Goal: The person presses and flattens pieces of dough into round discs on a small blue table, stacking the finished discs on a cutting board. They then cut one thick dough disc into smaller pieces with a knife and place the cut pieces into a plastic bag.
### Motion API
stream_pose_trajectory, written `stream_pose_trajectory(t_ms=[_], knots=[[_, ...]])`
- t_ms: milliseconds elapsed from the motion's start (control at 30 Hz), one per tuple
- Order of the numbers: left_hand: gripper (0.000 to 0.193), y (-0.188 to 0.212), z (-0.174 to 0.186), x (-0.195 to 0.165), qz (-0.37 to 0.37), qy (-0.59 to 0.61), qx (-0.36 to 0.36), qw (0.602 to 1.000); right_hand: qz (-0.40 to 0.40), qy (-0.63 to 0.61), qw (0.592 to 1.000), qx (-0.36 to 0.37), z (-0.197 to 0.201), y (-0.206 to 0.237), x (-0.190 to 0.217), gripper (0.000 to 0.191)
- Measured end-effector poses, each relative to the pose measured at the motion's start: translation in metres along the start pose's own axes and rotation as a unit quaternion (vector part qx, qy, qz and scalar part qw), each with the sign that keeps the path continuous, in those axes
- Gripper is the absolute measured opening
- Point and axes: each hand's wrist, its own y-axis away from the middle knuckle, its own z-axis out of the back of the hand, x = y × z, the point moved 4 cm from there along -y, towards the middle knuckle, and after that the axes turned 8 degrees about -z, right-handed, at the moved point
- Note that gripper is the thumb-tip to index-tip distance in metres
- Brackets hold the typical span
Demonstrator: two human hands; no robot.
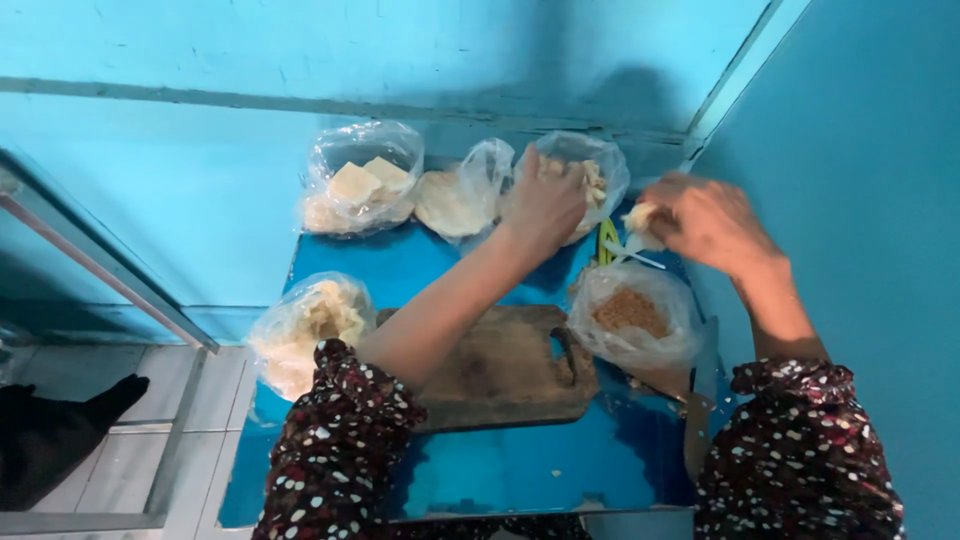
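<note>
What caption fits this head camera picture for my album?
Left hand reaches into a clear plastic bag while right hand holds a pale lump above a worn wooden cutting board.

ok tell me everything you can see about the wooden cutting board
The wooden cutting board is dark brown, worn and scuffed, roughly rectangular with rounded corners and a slot handle near its right edge. It lies flat on the shiny blue table, between the two arms. The left forearm crosses above its left part, hiding some of it. A clear bag of brown crumbs sits at its right edge. Nothing else rests on its visible surface.
</note>
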Motion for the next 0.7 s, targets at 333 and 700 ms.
stream_pose_trajectory(t_ms=[333,700], knots=[[0.013,-0.017,-0.071,0.028,0.057,0.194,0.125,0.971,-0.039,-0.059,0.989,-0.127,0.005,-0.024,-0.015,0.034],[0.014,-0.039,-0.149,0.035,0.009,0.192,0.186,0.963,-0.076,-0.007,0.996,-0.038,0.022,0.003,-0.026,0.029]])
